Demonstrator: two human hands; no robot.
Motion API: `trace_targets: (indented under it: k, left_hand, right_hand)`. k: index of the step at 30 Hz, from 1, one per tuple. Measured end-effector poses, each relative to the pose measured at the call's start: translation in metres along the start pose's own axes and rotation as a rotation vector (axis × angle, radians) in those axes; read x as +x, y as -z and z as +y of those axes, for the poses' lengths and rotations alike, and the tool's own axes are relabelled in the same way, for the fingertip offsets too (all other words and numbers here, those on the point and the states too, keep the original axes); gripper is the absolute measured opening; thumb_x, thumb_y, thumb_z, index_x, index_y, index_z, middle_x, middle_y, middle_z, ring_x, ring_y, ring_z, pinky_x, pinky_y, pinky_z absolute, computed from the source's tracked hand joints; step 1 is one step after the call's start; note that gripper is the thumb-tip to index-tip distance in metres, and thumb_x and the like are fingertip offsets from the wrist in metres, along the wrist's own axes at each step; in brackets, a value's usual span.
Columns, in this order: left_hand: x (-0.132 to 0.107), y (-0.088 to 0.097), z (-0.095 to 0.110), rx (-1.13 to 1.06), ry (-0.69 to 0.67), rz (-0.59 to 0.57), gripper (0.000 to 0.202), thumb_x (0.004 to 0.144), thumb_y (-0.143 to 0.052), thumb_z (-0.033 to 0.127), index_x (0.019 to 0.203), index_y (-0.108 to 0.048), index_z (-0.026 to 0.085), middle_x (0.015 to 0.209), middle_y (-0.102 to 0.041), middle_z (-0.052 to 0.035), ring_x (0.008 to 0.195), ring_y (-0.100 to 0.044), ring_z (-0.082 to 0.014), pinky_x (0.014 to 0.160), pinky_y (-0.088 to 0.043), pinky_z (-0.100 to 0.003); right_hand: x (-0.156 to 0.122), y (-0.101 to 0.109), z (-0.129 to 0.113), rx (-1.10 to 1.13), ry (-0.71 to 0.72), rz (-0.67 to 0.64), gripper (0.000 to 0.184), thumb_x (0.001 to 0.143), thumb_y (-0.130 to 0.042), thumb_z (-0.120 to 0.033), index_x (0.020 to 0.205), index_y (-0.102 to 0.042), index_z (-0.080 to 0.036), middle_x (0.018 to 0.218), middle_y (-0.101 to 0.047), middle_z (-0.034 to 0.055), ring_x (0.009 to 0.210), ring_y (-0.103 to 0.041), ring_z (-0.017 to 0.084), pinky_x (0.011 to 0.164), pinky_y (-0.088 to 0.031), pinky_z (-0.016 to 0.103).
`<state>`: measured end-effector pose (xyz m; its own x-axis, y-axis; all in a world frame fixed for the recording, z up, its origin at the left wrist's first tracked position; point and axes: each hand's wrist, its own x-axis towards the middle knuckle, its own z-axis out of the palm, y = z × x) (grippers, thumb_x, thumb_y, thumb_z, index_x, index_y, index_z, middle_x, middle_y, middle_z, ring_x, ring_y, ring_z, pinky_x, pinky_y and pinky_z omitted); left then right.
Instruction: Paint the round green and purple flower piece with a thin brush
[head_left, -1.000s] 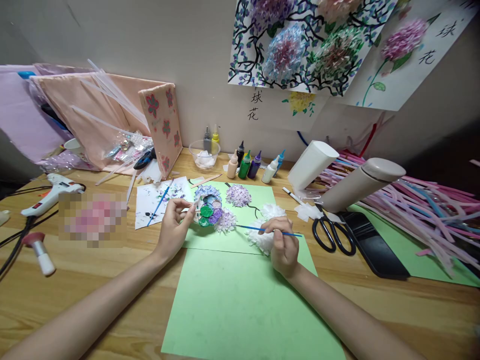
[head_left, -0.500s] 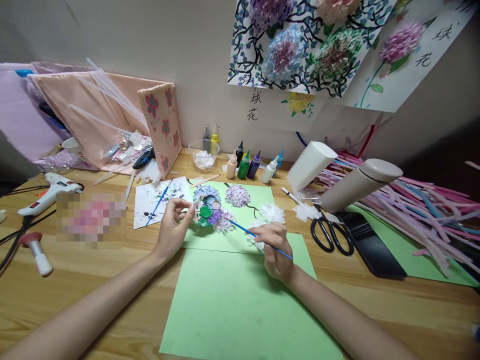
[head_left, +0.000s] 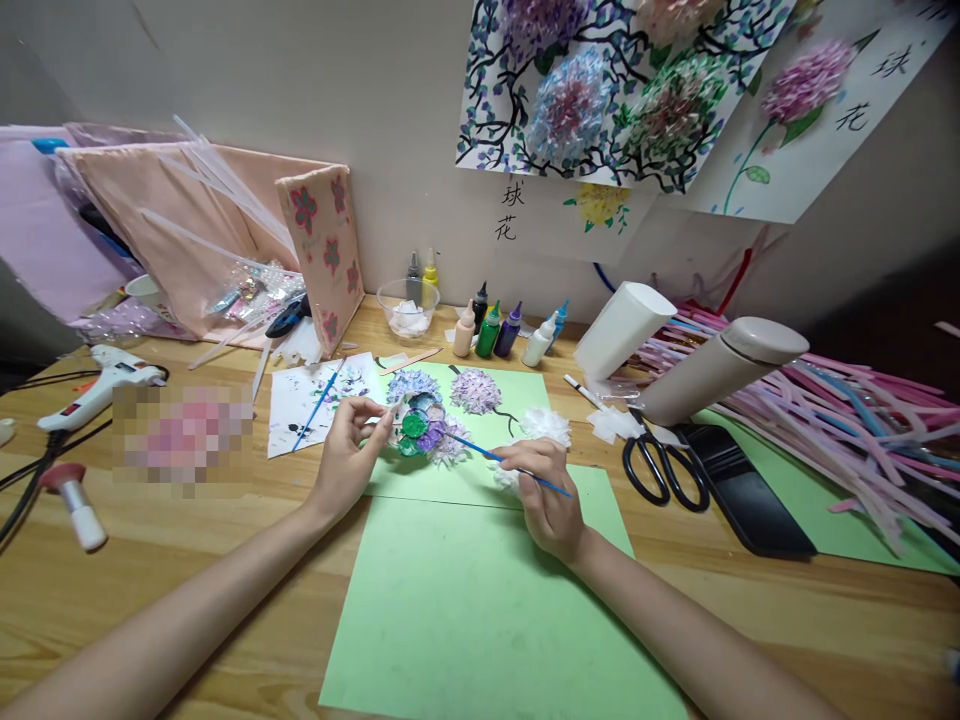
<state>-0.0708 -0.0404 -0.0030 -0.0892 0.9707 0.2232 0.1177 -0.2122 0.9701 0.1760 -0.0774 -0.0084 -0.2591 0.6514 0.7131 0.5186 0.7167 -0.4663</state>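
Observation:
My left hand (head_left: 351,447) pinches the edge of a small flower-shaped paint palette (head_left: 414,425) with green, purple and pale wells, tilted above the green paper. A thin blue paintbrush (head_left: 480,450) is gripped in my right hand (head_left: 547,495), its tip at the purple well. Behind the palette lie a blue paper flower (head_left: 411,383) and a lilac one (head_left: 475,391) with a dark stem. Another pale lilac flower (head_left: 451,445) is partly covered by the palette. White paper flowers (head_left: 545,425) rest near my right hand, one partly hidden by it.
Green paper (head_left: 480,610) spreads before me. Several paint bottles (head_left: 491,333) and a clear bowl (head_left: 407,308) stand behind. Scissors (head_left: 666,470), a phone (head_left: 750,490) and a bottle (head_left: 724,370) lie to the right; a glue gun (head_left: 97,388) and paint-spotted paper (head_left: 319,405) to the left.
My right hand and the brush have shifted slightly left, bringing the tip closer into the purple well. The palette has moved only a little.

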Motion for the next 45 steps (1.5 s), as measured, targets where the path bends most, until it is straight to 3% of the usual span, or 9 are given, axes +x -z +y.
trace_targets:
  k: [5,12,18,30,41,45]
  left_hand:
    - [0.0005,0.0001,-0.0009,-0.012,0.013,0.005,0.023,0.078,-0.061,0.035,0.088,-0.046,0.021,0.086,-0.052,0.0004,0.072,-0.058,-0.0102,0.057,-0.049,-0.019]
    - [0.0013,-0.0002,0.0014,-0.003,0.007,0.034,0.023,0.079,-0.061,0.035,0.088,-0.046,0.021,0.084,-0.051,0.0006,0.070,-0.057,-0.0102,0.057,-0.048,-0.019]
    - [0.0014,-0.0008,0.0013,-0.015,0.012,0.037,0.024,0.078,-0.061,0.037,0.088,-0.046,0.021,0.082,-0.051,0.0009,0.069,-0.057,-0.0101,0.056,-0.049,-0.020]
    - [0.0012,-0.0009,0.0004,-0.027,0.015,0.034,0.024,0.078,-0.061,0.036,0.088,-0.046,0.021,0.084,-0.050,0.0010,0.071,-0.055,-0.0099,0.057,-0.048,-0.020]
    - [0.0011,-0.0008,0.0023,-0.033,0.016,0.031,0.023,0.078,-0.061,0.036,0.088,-0.046,0.021,0.084,-0.051,0.0013,0.071,-0.056,-0.0100,0.058,-0.048,-0.020]
    - [0.0010,-0.0012,0.0028,-0.028,0.016,0.036,0.024,0.078,-0.061,0.036,0.087,-0.046,0.020,0.083,-0.051,0.0014,0.070,-0.056,-0.0100,0.057,-0.048,-0.020]
  right_hand:
    - [-0.0007,0.0009,0.0005,-0.014,0.014,-0.006,0.020,0.090,-0.034,-0.017,0.099,-0.051,-0.025,0.095,-0.067,0.0039,0.089,-0.057,0.019,0.080,-0.037,0.039]
    - [-0.0078,0.0022,0.0068,0.083,-0.027,0.279,0.020,0.091,-0.029,-0.023,0.084,-0.048,-0.024,0.072,-0.061,0.0016,0.070,-0.053,0.019,0.071,-0.038,0.040]
    - [-0.0057,0.0004,0.0088,0.068,-0.037,0.196,0.019,0.090,-0.030,-0.023,0.083,-0.048,-0.023,0.070,-0.059,0.0010,0.070,-0.054,0.018,0.071,-0.037,0.040]
    - [-0.0062,0.0013,0.0074,0.111,-0.025,0.234,0.019,0.089,-0.031,-0.019,0.082,-0.048,-0.023,0.069,-0.057,0.0012,0.070,-0.051,0.018,0.069,-0.036,0.038]
    - [-0.0048,0.0035,0.0047,0.058,0.016,0.156,0.018,0.089,-0.032,-0.017,0.083,-0.047,-0.023,0.071,-0.060,0.0008,0.070,-0.052,0.018,0.072,-0.034,0.038]
    - [-0.0036,0.0030,0.0043,0.065,0.020,0.201,0.018,0.088,-0.031,-0.017,0.082,-0.047,-0.023,0.069,-0.060,0.0000,0.069,-0.052,0.017,0.072,-0.035,0.037]
